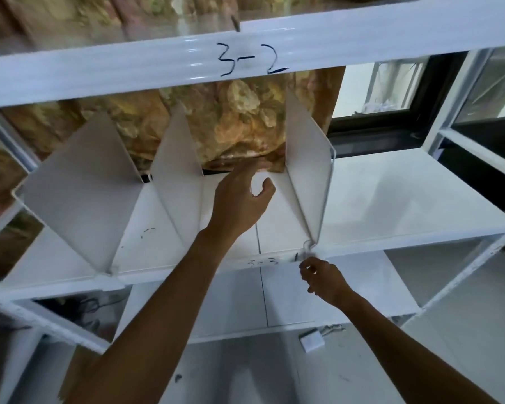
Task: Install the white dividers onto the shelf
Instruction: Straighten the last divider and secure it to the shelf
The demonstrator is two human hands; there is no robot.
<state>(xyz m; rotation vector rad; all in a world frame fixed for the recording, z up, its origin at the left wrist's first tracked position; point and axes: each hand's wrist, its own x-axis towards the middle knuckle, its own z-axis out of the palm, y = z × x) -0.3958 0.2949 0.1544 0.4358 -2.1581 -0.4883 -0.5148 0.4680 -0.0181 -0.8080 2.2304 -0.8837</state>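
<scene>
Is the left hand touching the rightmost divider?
Apart. The head view shows a strip of bare shelf between the thumb of the left hand and the rightmost divider.

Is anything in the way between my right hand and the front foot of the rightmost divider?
Nothing visible. The right hand is just below the front foot of the rightmost divider, at the shelf edge.

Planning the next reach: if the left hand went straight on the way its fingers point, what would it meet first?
Most likely the patterned cloth hanging behind the shelf: the left hand points at its lower hem. Depth is unclear, so the fingertips may already touch it.
</scene>
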